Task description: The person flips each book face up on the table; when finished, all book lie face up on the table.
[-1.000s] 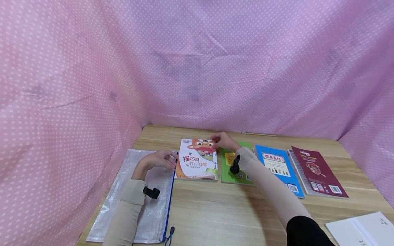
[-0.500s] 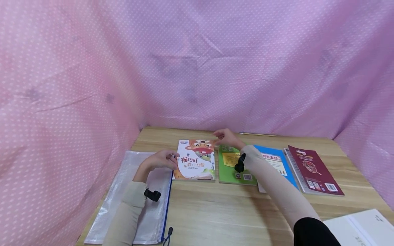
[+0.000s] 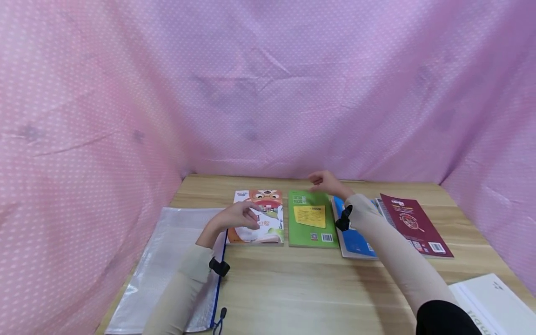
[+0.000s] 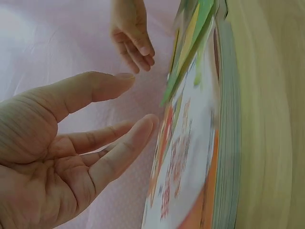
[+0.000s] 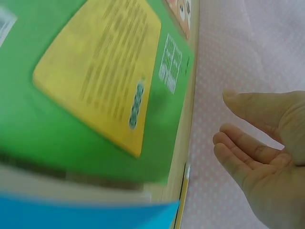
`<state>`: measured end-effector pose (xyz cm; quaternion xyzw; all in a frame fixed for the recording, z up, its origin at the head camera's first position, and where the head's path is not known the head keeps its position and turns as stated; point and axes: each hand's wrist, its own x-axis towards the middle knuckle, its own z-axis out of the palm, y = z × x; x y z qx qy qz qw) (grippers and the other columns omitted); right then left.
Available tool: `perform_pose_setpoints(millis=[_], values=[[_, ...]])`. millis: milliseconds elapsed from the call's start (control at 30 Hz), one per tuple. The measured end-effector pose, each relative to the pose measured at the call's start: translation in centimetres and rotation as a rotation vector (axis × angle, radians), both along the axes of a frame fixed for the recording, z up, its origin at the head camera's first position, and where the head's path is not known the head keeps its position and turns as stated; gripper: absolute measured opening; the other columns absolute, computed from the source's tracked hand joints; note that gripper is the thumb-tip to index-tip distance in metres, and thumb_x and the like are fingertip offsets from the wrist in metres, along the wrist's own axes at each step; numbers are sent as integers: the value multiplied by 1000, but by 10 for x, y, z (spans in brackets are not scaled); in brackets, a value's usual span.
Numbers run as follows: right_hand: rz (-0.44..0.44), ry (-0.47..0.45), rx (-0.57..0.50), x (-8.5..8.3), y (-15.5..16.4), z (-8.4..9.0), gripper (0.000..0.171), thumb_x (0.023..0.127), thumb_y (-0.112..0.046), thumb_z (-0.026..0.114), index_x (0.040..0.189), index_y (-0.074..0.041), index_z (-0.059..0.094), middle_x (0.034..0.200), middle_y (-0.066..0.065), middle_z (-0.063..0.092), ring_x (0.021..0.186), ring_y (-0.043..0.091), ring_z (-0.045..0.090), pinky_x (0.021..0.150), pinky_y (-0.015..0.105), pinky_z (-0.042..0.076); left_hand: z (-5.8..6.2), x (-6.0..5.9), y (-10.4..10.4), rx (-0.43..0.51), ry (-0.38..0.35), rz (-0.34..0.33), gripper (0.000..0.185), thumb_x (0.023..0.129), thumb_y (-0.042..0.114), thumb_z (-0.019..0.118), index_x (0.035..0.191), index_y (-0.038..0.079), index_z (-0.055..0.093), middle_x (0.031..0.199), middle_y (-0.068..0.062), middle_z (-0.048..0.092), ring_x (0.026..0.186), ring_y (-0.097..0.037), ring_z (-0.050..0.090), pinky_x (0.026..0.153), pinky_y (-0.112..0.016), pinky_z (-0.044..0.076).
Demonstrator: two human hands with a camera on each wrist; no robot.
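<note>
My left hand (image 3: 234, 217) hovers over the left part of a white picture book (image 3: 273, 235) with an orange animal on its cover; thumb and fingers stand apart with nothing between them. In the left wrist view the page edges of that book (image 4: 228, 133) show beside the fingers. Past the top right corner of a green book (image 3: 310, 237), my right hand (image 3: 331, 185) is held up, holding nothing. The right wrist view has the green book's yellow panel (image 5: 107, 71) close by and the right hand (image 5: 267, 152) with parted thumb and fingers.
A translucent zip pouch (image 3: 146, 274) with a blue edge lies at the left. Rightward are a blue book (image 3: 356, 244), partly under the right forearm, and a maroon book (image 3: 412, 216). A white book (image 3: 490, 302) is at the lower right. A pencil (image 3: 351, 181) lies along the back edge.
My right hand has left the picture book's upper right corner and moved right over the green book's top. My left hand has shifted right from the pouch edge to above the picture book.
</note>
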<state>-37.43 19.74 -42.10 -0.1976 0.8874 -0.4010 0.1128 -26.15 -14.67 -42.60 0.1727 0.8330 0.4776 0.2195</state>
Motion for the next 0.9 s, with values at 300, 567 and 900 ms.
perform_pose_setpoints(millis=[300,567,900], values=[[-33,-27,42,2,33,-5,53,96,-6,68,143,10,49,141,35,53,129,49,53,110,56,46,-4,0,49,59,25,-1,65,83,0,78,141,-9,50,114,-27,68,93,-19,72,85,-32,60],[-49,-47,27,5,48,-19,51,91,3,69,138,10,53,135,34,57,123,47,57,106,55,49,-27,0,83,60,1,62,65,78,-4,78,138,-7,53,110,-18,67,90,-16,68,85,-29,60],[-86,-67,94,5,47,-31,54,86,3,72,138,5,56,131,29,61,122,43,60,107,53,48,-42,0,93,43,-10,113,81,70,-6,83,144,-2,50,109,-11,63,93,-18,64,86,-29,58]])
